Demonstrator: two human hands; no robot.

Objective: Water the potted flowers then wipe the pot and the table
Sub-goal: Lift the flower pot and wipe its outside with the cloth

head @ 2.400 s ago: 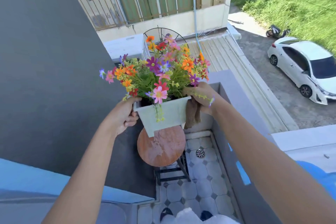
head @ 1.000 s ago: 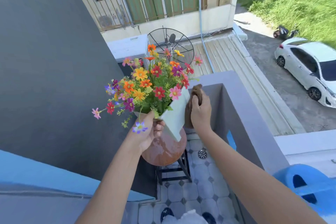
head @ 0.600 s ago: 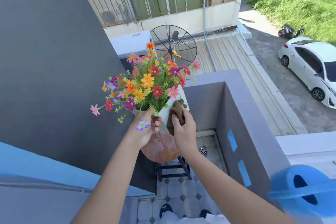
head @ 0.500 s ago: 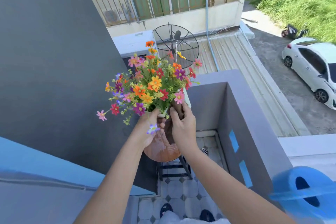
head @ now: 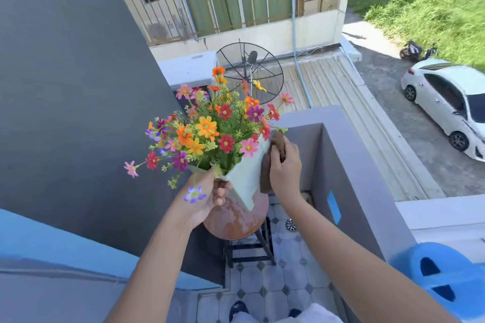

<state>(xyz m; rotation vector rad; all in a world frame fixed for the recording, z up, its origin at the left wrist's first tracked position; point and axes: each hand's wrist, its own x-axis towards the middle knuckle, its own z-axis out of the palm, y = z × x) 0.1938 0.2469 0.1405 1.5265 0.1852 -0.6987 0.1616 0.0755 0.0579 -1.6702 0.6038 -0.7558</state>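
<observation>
A pale green square pot full of colourful flowers is lifted above the small round wooden table and tilted to the left. My left hand grips the pot from below at its left corner. My right hand presses a brown cloth flat against the pot's right side. The tabletop looks wet and patchy. Much of the pot's far side is hidden by the blooms.
A grey balcony wall stands close on the right, a dark wall on the left. A blue watering can sits on the ledge at the lower right. Tiled floor with a drain lies below the table.
The pot went from level to tilted left. My right hand slid the cloth down the pot's side and back up along it. My left hand kept its grip underneath.
</observation>
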